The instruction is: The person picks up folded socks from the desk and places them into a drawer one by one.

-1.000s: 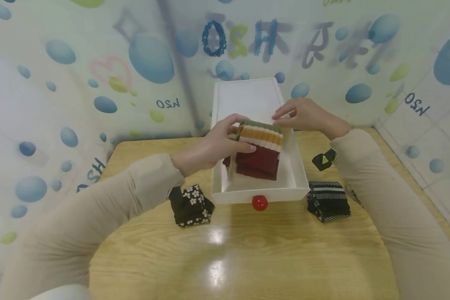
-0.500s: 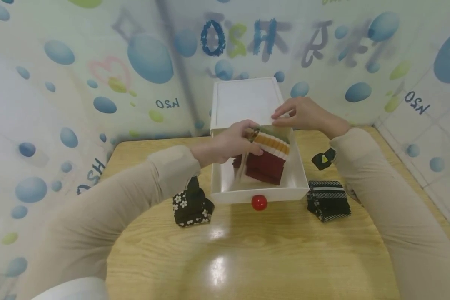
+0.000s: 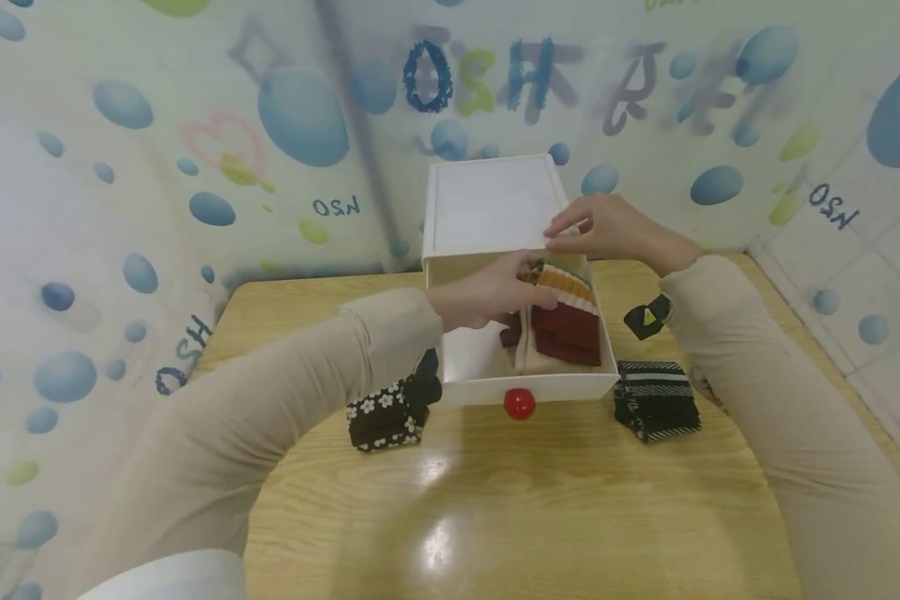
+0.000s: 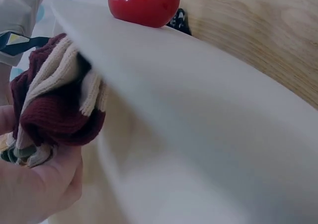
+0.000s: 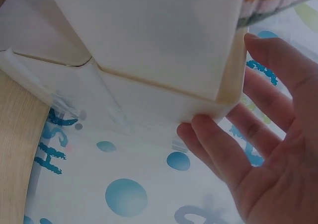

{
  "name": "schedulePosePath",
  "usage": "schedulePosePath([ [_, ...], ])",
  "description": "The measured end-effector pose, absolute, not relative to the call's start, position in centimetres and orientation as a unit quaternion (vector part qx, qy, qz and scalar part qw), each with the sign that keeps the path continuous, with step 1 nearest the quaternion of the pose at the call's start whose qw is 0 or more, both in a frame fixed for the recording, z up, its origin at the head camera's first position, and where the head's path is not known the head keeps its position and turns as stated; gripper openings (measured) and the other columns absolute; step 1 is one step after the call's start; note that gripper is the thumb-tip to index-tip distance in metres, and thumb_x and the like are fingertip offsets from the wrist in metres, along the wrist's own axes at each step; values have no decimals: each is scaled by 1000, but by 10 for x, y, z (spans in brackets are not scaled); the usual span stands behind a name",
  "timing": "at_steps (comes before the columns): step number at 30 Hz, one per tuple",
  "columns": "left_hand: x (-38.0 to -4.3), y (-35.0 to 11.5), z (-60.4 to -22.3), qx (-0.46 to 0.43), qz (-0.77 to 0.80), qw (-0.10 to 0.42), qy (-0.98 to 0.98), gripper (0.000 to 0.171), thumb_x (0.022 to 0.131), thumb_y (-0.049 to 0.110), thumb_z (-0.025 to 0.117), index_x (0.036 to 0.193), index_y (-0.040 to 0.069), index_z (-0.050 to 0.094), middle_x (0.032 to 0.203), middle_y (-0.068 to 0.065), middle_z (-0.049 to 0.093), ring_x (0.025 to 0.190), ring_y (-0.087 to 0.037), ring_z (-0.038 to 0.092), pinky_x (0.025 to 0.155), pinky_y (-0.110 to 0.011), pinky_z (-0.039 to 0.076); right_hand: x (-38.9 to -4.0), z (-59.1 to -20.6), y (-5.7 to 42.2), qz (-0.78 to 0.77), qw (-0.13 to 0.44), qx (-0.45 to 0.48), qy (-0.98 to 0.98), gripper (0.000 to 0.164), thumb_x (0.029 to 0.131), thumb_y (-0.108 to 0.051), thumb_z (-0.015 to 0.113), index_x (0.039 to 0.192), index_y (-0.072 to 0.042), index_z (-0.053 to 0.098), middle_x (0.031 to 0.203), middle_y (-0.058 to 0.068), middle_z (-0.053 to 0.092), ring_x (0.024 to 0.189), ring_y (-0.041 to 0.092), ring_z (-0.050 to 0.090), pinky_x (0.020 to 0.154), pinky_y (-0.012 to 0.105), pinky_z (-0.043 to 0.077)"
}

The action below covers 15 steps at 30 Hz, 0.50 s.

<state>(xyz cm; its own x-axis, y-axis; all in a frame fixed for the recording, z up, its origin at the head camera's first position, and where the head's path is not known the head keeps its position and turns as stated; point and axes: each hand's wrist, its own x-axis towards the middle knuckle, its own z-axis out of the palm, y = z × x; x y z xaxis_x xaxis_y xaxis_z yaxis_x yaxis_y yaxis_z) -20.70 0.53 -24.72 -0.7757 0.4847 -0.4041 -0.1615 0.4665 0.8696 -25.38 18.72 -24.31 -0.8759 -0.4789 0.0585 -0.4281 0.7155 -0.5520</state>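
Note:
My left hand [image 3: 491,292] grips a folded pair of socks [image 3: 570,333], maroon with cream, orange and green stripes, at the right side inside a pulled-out white drawer [image 3: 480,392]. In the left wrist view the rolled socks [image 4: 59,114] show maroon and cream folds between thumb and fingers, beside the drawer wall [image 4: 164,90]. My right hand [image 3: 607,229] rests its fingertips at the front right corner of the white drawer box [image 3: 495,204]. The right wrist view shows those fingers [image 5: 223,144] spread and lightly bent against the box corner.
A red round knob [image 3: 520,404] sticks out from the drawer front. Black socks with white flowers [image 3: 382,417] lie left of the drawer, partly behind the left sleeve. Black and grey striped socks [image 3: 656,404] lie to the right on the wooden table [image 3: 525,500]. A patterned wall [image 3: 285,225] stands behind.
My left hand has moved right and slightly lower with the maroon striped socks, from the middle of the drawer to its right side. The right hand has stayed at the box corner.

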Motion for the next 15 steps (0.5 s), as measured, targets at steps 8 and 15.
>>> schedulePosePath([
  [8,-212,6,-244,98,516,335,782,48,87,6,54,127,12,29,126,-11,41,114,-26,42,88,-46,42,-255,-245,186,-280,39,-254,925,29,83,-20,61,104,-1,64,114,19,55,102,35,51,86,45,42],
  [15,-222,4,-238,102,508,371,771,49,87,3,53,127,12,26,125,-11,38,116,-26,40,90,-45,40,-258,-245,186,-270,38,-251,929,28,83,-20,61,104,-2,65,114,19,55,101,35,52,86,45,43],
])
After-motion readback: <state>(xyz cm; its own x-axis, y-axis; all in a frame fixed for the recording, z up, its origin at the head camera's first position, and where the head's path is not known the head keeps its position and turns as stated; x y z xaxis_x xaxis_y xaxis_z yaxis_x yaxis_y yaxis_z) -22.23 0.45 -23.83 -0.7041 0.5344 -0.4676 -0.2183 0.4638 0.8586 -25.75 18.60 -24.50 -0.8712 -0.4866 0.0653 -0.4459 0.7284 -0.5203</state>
